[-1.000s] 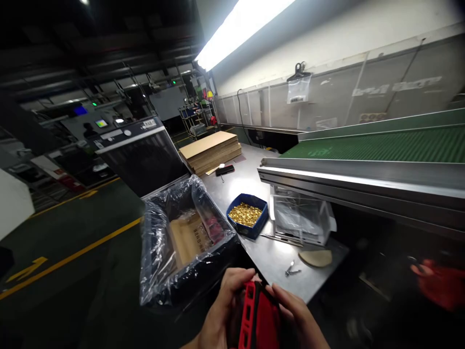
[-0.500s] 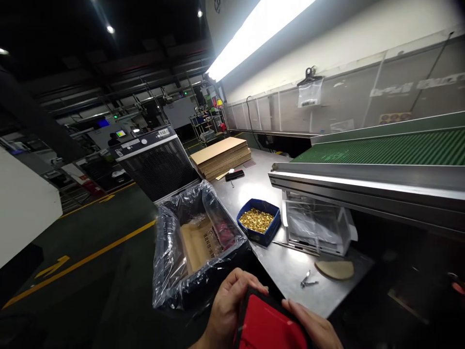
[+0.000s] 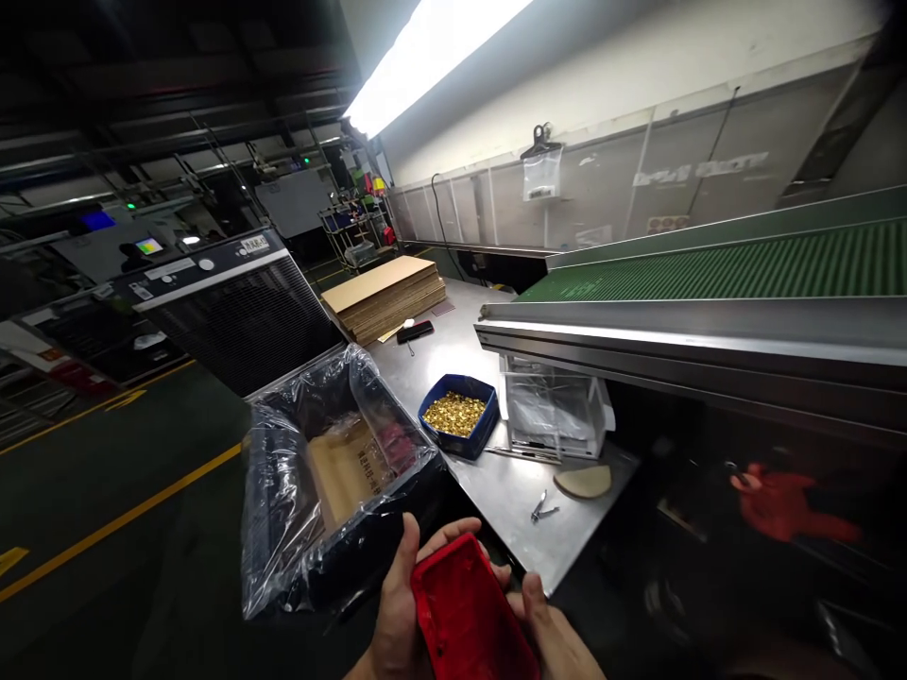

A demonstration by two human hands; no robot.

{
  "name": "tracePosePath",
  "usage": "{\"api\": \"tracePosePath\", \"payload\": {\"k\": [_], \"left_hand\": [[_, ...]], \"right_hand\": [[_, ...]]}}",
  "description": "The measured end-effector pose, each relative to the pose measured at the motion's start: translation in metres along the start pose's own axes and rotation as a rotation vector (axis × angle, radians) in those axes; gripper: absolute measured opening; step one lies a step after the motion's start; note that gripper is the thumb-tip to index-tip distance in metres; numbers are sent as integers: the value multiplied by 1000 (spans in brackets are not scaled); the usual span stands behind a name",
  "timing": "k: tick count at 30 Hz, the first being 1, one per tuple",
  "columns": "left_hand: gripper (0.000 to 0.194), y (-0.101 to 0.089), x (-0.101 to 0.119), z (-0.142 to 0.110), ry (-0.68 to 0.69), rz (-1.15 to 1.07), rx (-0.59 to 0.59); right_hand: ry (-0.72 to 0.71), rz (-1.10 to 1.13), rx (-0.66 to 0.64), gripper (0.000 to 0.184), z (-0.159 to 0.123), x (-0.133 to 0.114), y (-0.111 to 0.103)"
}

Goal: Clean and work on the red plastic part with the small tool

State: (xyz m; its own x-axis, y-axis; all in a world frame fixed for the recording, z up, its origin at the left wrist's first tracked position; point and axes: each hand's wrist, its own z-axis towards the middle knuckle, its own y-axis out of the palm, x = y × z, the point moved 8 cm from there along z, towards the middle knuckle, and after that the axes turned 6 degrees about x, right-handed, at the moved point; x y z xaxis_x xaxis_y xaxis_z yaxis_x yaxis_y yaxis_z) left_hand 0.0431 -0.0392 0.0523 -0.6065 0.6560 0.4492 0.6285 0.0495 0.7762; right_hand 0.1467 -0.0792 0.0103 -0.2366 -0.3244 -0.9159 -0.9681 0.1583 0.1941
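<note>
Both hands, left hand (image 3: 398, 604) and right hand (image 3: 549, 633), hold a closed grip on the red plastic part (image 3: 468, 614), one at each side. It sits just off the tabletop (image 3: 496, 482) edge, near the plastic-lined box (image 3: 333, 472); a blue tray (image 3: 457, 425) stands beyond.

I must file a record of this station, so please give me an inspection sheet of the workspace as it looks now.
Surface: steel bench, bare in patches, under a green conveyor.
Job's things: red plastic part, held flat between both hands.
Clutter: blue tray of small brass pieces, clear plastic bin, small metal tool, cardboard disc, stack of cardboard sheets, dark phone.
Grippers: left hand and right hand grip the part's edges.
Cables: one black cable along the wall.
Surroundings: plastic-lined carton beside the bench, dark machine behind, yellow floor lines.
</note>
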Motion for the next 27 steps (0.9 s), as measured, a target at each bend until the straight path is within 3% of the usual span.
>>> {"api": "tracePosePath", "payload": {"k": [2,3,5,7,9,15,19,24,27], "left_hand": [[69,-5,2,-1,-21,-18,114],[69,-7,3,-3,-34,-16,162],[67,-10,5,-5,-58,8,243],[65,-15,5,-7,-72,25,304],[62,-20,5,-8,-66,-6,336],[64,-23,8,-9,-35,-81,264],[68,-26,6,-8,-51,-107,232],[70,-32,5,-10,-54,-49,303],[69,-31,8,-14,-46,8,368]], "right_hand": [[-79,-213,102,67,24,7,-27],[-156,-392,214,58,38,6,-46],[-391,-814,428,43,62,-4,-77],[-550,-1158,461,45,84,-7,-88],[-612,-1316,410,41,100,-4,-92],[-727,-1344,306,18,100,-4,-82],[-779,-1231,437,29,89,-3,-87],[-587,-1199,388,32,95,7,-93],[-515,-968,439,39,82,-19,-91]]}}
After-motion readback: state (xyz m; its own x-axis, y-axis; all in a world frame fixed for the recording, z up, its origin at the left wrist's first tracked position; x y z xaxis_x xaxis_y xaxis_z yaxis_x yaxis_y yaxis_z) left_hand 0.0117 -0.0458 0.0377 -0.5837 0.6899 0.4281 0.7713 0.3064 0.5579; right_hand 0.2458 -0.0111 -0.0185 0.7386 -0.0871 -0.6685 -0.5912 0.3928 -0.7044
